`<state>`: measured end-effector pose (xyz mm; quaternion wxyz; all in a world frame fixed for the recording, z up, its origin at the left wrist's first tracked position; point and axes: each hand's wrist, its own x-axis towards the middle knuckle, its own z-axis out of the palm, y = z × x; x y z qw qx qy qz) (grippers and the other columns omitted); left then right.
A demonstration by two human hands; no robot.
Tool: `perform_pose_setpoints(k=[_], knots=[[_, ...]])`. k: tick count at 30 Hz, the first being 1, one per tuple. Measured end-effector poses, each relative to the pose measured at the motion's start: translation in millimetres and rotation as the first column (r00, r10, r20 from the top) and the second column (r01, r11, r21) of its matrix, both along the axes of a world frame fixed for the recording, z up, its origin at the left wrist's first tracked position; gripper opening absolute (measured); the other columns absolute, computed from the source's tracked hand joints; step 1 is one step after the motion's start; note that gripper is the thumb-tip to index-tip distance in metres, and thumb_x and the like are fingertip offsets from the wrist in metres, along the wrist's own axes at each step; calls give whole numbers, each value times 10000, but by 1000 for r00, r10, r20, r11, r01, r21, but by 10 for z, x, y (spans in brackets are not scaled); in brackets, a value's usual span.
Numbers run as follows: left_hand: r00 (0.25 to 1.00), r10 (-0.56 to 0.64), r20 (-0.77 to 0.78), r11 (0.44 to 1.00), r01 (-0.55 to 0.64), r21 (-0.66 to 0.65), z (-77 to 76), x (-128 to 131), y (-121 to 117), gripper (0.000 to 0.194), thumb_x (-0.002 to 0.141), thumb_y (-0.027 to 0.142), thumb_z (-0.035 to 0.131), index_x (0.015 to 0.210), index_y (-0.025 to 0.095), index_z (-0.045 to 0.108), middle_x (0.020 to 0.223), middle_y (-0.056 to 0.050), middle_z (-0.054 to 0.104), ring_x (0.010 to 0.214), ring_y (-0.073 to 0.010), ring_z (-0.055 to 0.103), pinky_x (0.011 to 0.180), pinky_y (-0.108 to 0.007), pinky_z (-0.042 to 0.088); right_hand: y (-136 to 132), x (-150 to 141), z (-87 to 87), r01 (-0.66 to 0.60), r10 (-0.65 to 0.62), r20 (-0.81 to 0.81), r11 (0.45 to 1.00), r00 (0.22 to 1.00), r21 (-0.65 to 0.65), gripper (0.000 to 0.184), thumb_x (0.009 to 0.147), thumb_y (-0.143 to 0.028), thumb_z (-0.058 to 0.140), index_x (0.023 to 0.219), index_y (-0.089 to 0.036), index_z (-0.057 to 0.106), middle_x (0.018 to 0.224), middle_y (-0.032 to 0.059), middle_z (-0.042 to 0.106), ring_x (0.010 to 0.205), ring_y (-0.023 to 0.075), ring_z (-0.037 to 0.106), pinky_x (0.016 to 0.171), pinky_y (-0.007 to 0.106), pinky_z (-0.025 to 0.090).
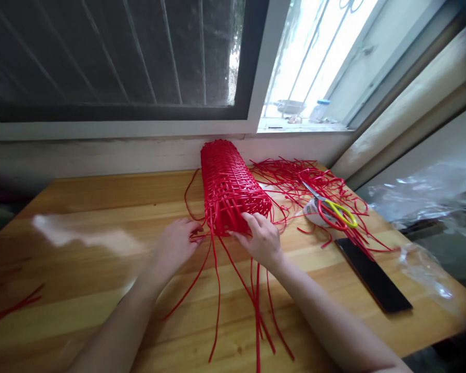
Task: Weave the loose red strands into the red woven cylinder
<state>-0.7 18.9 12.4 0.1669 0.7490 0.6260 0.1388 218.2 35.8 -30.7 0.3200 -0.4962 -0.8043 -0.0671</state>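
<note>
Red woven basket (231, 189) lies on its side on the worktop (101, 217), looking light and springy. Left grip (176, 243) pinches a loose strand (202, 237) beside it; right grip (261, 237) presses the near rim, the firmest hold.

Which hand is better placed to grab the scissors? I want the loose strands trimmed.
The right hand, probably: the scissors lie on the table to its right, while the left hand sits beyond the red woven piece.
</note>
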Motion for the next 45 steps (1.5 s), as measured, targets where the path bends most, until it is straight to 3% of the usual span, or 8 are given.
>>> perform_pose_setpoints(k=[4,9,11,17,27,34,40,45], knots=[[987,-51,152,999,51,5,-28,64,-5,174,785,229,540,843,199,701,876,-53,684,816,-191,615,734,-276,450,-54,6,170,34,-52,-35,918,998,-395,280,784,-413,594,944,-184,595,602,-3,604,512,142,547,483,230,344],[975,-111,194,993,100,64,-56,100,-7,171,786,170,544,813,190,711,844,-47,661,794,-170,599,721,-257,444,3,75,246,-285,-43,-370,555,928,-781,235,809,-433,526,798,-199,529,485,-57,516,376,102,483,360,189,299],[975,-116,191,992,104,71,-73,100,0,156,784,177,561,803,186,716,835,-49,659,784,-169,596,721,-261,446,52,100,221,-323,-86,-416,495,905,-807,255,805,-452,521,782,-198,518,466,-64,495,354,100,473,347,191,307],[985,-97,145,994,89,60,-143,68,33,148,780,173,585,813,175,730,825,-58,671,781,-180,597,738,-290,450,127,136,176,-220,-84,-332,596,940,-772,313,782,-486,541,672,-196,494,455,-50,508,386,97,475,384,196,302],[982,-110,151,994,110,7,-57,74,17,140,766,156,600,817,167,730,823,-67,666,794,-185,598,743,-289,455,109,190,266,-151,-99,-269,621,958,-769,339,755,-492,576,622,-198,470,460,-48,518,405,108,500,406,209,294],[966,-178,185,984,171,53,50,77,-13,151,774,145,586,828,166,724,812,-64,655,787,-183,578,742,-298,454,-220,221,581,124,-83,125,920,989,-373,123,781,-319,629,789,-199,600,660,0,679,577,151,604,512,244,286],[909,-363,205,932,357,65,41,40,-28,313,789,30,448,902,185,695,895,-62,629,850,-170,564,790,-300,450,-350,44,477,-197,226,85,944,970,-266,116,867,-211,508,905,-228,617,782,-7,693,679,124,617,595,241,326],[859,-396,326,916,395,71,34,50,-23,350,742,-22,413,806,191,684,933,-44,601,893,-145,560,820,-263,444,-313,-128,244,-247,275,103,943,956,-224,129,860,-188,500,919,-223,610,687,-20,661,603,109,583,554,248,292]])
